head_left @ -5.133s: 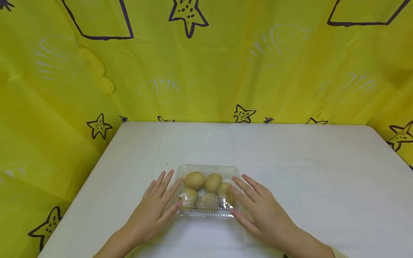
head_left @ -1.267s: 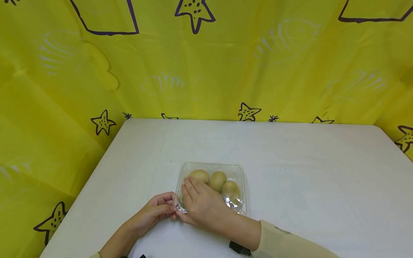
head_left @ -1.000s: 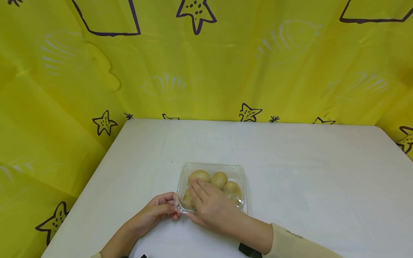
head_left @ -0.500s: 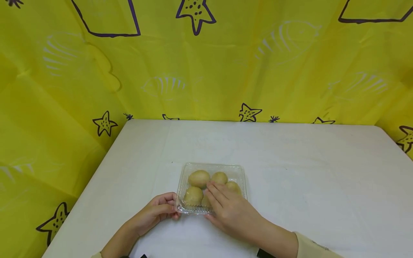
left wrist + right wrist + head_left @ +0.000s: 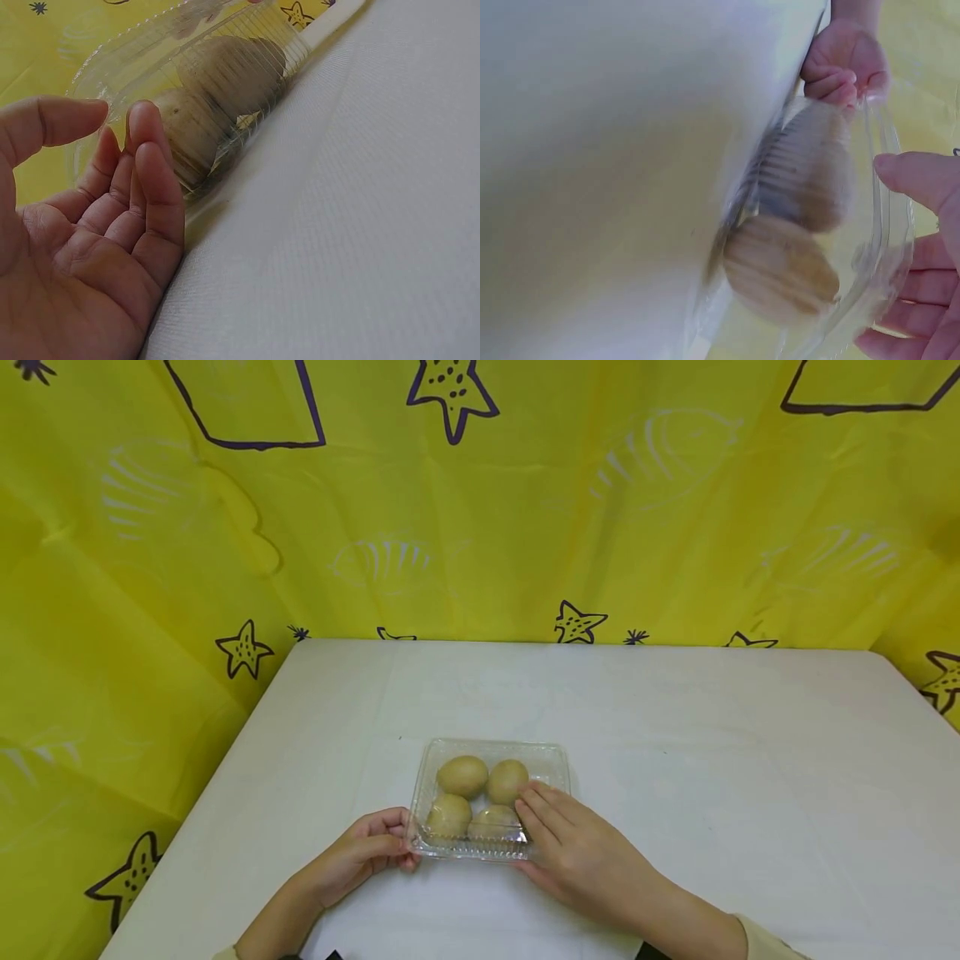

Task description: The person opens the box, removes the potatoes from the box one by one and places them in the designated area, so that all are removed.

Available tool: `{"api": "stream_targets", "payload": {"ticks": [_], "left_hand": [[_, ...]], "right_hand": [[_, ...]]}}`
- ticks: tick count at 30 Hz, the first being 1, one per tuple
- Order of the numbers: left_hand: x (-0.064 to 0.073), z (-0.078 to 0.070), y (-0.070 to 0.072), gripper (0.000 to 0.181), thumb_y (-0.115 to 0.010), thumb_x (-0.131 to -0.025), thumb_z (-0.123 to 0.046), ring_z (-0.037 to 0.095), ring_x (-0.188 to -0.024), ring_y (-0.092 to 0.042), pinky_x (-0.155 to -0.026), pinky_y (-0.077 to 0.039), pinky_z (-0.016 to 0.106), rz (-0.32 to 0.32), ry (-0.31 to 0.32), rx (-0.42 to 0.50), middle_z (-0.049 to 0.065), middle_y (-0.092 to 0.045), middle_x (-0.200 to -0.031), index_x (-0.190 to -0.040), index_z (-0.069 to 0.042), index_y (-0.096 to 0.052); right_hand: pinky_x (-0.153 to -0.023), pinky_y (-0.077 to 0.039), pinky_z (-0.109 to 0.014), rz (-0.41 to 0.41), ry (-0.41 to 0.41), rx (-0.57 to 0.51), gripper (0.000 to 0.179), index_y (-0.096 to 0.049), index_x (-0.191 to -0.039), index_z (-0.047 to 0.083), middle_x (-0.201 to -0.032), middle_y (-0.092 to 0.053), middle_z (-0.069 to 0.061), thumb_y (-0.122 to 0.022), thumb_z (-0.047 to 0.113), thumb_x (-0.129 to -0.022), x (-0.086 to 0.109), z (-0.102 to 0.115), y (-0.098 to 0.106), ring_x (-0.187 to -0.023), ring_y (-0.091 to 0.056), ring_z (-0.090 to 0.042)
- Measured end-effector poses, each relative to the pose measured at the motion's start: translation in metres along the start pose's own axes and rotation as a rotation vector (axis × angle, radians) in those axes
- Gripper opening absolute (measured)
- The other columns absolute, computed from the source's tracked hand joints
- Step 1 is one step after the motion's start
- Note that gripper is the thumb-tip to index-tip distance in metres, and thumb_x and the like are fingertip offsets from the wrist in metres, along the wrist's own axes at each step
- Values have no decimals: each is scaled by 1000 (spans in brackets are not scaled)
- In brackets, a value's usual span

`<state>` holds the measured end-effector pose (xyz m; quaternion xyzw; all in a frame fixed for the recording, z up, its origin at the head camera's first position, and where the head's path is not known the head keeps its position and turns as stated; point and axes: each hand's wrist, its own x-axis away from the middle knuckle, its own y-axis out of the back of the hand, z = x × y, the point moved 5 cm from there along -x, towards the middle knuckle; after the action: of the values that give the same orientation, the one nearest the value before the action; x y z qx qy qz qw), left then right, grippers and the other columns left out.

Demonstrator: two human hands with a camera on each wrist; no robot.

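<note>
A clear plastic clamshell container [image 5: 491, 750] lies on the table, its lid down over several tan, rounded things that look like potatoes [image 5: 462, 776]. My left hand [image 5: 367, 852] pinches the container's front left corner between thumb and fingers; the left wrist view shows the thumb [image 5: 75, 121] at the rim. Across the front right part of the lid rests my right hand [image 5: 585, 860], its fingers straight and close together. In the right wrist view its thumb [image 5: 911, 176] lies near the rim, and potatoes [image 5: 780, 270] show through the ribbed wall. My right hand covers the container's front right corner.
The container stands near the front of a white-covered table [image 5: 712, 735]. A yellow cloth [image 5: 480, 527] printed with stars and fish hangs behind the table and along its sides.
Both hands were spread over the container's sides at first. My left hand then took the front left corner. My right hand has slid rightward along the lid's front, uncovering the left potatoes.
</note>
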<state>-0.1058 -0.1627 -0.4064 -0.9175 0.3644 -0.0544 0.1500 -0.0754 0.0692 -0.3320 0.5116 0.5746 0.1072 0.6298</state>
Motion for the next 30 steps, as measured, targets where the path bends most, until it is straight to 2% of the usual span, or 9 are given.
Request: {"api": "stream_targets", "payload": {"ticks": [10, 19, 30], "left_hand": [[-1, 1, 0, 18, -39, -87, 4, 10, -80, -56, -74, -45, 24, 7, 1, 8, 1, -59, -88, -97, -5, -51], [0, 0, 1, 17, -40, -87, 4, 10, -79, -56, -74, -45, 24, 0, 0, -7, 1, -59, -87, -95, -5, -51], [0, 0, 0, 15, -41, -87, 4, 10, -78, -56, -72, -45, 24, -8, 8, -16, 1, -60, -87, -94, -6, -51]], "right_hand": [[-85, -46, -39, -37, 9, -3, 50, -60, -107, -11, -112, -59, -23, -37, 33, -98, 10, -7, 6, -105, -57, -32], [-76, -50, -34, -168, 104, 45, 45, -63, -96, -11, -101, -63, -25, -41, 28, -98, 9, -4, 12, -93, -62, -31], [-70, -51, -32, -191, 189, 146, 41, -64, -89, -10, -92, -64, -25, -41, 22, -98, 7, 1, 14, -85, -65, -31]]}}
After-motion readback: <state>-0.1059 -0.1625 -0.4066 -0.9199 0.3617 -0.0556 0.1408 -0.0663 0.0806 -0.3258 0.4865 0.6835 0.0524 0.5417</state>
